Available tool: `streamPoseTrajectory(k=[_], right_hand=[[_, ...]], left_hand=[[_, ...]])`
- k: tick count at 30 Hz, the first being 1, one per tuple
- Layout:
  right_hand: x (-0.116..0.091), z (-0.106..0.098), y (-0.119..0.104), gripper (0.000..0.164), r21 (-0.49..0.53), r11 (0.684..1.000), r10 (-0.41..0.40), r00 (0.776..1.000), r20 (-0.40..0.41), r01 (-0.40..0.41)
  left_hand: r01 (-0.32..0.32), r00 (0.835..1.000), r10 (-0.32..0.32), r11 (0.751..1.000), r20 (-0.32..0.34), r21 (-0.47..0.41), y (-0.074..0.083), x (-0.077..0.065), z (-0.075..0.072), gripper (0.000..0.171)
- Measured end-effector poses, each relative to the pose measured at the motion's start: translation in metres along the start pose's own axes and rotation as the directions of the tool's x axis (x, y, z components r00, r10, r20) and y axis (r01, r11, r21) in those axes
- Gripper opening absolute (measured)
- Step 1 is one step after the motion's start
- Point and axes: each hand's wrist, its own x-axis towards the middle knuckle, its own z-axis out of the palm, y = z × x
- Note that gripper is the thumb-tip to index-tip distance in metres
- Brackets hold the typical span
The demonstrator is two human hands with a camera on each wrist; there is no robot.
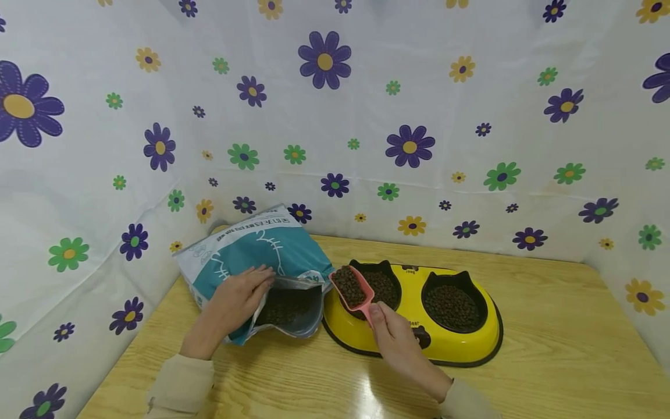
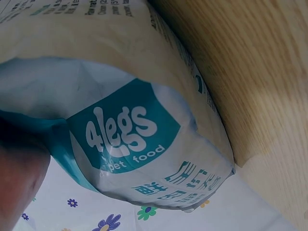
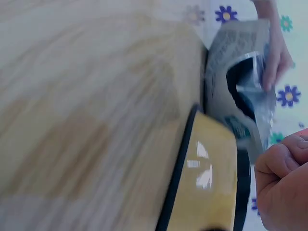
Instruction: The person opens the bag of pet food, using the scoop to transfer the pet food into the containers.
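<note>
A teal and white pet food bag lies tilted on the table, its mouth open toward me with brown kibble inside. My left hand grips the upper edge of that mouth. With my right hand I hold a pink scoop by its handle. Heaped kibble fills the scoop, which overlaps the left bowl of a yellow double pet feeder in the head view. Both black cat-eared bowls contain kibble. In the right wrist view, the scoop is hidden behind my curled fingers.
The feeder stands right of the bag on a wooden table. A white flower-print cloth hangs behind and along both sides. The bag's lower corner lies close to the feeder's left end.
</note>
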Motion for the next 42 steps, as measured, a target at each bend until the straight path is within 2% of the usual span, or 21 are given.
streamPoseTrajectory(k=[9, 17, 21, 28, 31, 37, 39, 42], right_hand=[[-0.015, -0.047, 0.009, 0.039, -0.056, 0.994, 0.088, 0.984, -0.153, -0.097], [-0.036, -0.088, 0.023, 0.04, -0.243, 0.96, 0.071, 0.962, -0.264, -0.137], [-0.044, -0.113, 0.029, 0.04, -0.321, 0.935, 0.062, 0.958, -0.28, -0.154], [-0.058, -0.151, 0.039, 0.043, -0.442, 0.87, 0.09, 0.951, -0.297, -0.221], [-0.062, -0.158, 0.045, 0.042, -0.496, 0.839, 0.074, 0.951, -0.3, -0.222], [-0.064, -0.162, 0.053, 0.035, -0.591, 0.79, -0.004, 0.961, -0.275, -0.166], [-0.062, -0.162, 0.054, 0.033, -0.64, 0.758, -0.044, 0.968, -0.247, -0.128], [-0.061, -0.16, 0.055, 0.032, -0.736, 0.675, -0.139, 0.971, -0.195, -0.051]], left_hand=[[-0.011, 1.0, 0.011, 1.0, 0.0, 0.006, -0.001, 0.001, 0.001, 0.03], [-0.008, 1.0, 0.008, 1.0, -0.004, 0.015, -0.002, -0.001, 0.0, 0.03], [-0.002, 1.0, 0.002, 1.0, 0.0, 0.011, -0.001, 0.0, -0.001, 0.03], [-0.002, 1.0, 0.002, 1.0, 0.002, 0.001, 0.0, 0.0, 0.0, 0.03], [0.0, 1.0, 0.0, 1.0, 0.0, 0.002, 0.0, 0.0, 0.0, 0.03], [-0.009, 1.0, 0.009, 1.0, -0.008, 0.002, 0.0, 0.0, 0.001, 0.03], [-0.009, 1.0, 0.009, 1.0, -0.009, 0.002, -0.001, 0.0, 0.001, 0.03], [0.005, 1.0, -0.005, 1.0, 0.001, 0.0, 0.0, 0.0, 0.001, 0.03]])
